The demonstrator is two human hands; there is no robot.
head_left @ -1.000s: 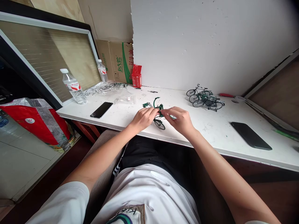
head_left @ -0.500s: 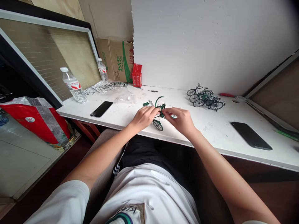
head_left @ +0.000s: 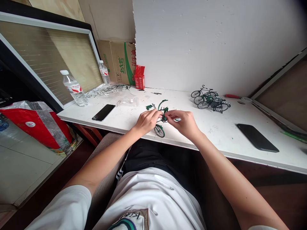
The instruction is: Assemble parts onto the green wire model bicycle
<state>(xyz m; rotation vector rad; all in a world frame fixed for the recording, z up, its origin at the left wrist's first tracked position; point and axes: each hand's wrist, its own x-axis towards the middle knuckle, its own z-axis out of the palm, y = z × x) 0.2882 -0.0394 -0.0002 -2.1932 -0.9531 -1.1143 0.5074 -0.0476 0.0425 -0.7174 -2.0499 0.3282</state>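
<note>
A small green model bicycle (head_left: 159, 130) is held just above the table's front part, between my two hands. My left hand (head_left: 149, 121) is closed on its frame from the left, fingertips near the middle. From the right, my right hand (head_left: 180, 121) pinches at the green frame; whether a small part lies in that pinch is hidden. One spoked wheel hangs below my left fingers, and another shows partly behind my right hand. Just beyond the hands lie a curved green fender (head_left: 162, 103) and a little green part (head_left: 149, 107).
Finished-looking model bicycles (head_left: 211, 100) stand at the back right. Phones lie left (head_left: 104, 112) and right (head_left: 257, 137). Water bottles (head_left: 74, 89), thin black part frames (head_left: 109, 90), a plastic bag (head_left: 128, 101), a red box (head_left: 139, 77) and a carton (head_left: 117, 62) occupy the back left.
The model bicycle has turned slightly in my hands, its lower wheel shifting a little left and down. Both hands keep their hold; the whole view has shifted slightly.
</note>
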